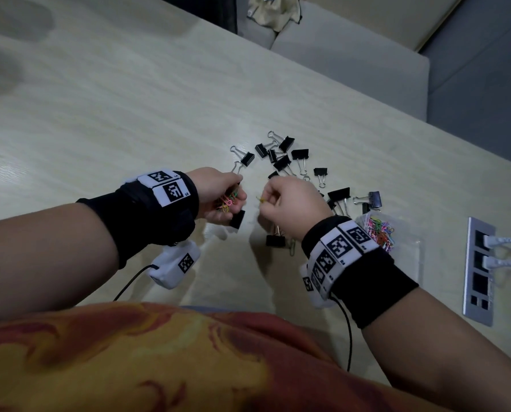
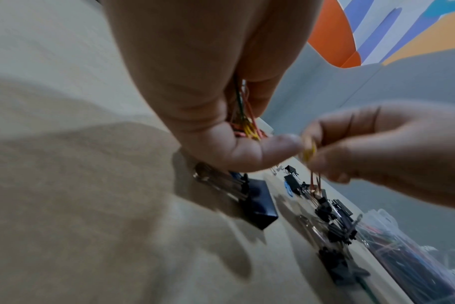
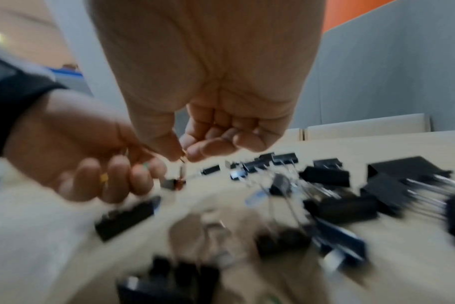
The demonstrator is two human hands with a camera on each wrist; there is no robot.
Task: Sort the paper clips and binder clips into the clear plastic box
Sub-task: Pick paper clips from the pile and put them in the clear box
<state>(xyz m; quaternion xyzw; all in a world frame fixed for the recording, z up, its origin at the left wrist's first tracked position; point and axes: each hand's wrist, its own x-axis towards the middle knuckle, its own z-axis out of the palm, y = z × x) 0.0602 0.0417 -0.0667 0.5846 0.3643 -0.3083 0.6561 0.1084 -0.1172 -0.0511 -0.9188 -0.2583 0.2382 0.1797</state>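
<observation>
While our left hand [image 1: 218, 194] cups a bunch of paper clips [image 1: 226, 200], our right hand [image 1: 290, 203] pinches what seems one yellow clip [image 1: 260, 199]. Next we carry these to the clear plastic box [image 1: 397, 251] at four o'clock; binder clips [image 1: 281, 157] wait at twelve.

Right wrist view blurs the binder clips [image 3: 327, 176] (edges smeared); the clear plastic box [image 1: 408, 248] is partly hidden.

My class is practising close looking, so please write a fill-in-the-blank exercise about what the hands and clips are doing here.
1. The left hand holds a bunch of coloured ____ clips.
2. The right hand pinches a single ____ paper clip.
3. The binder clips scattered on the table are ____ in colour.
4. The clear plastic box already contains ____ clips.

Missing words: paper; yellow; black; paper
</observation>
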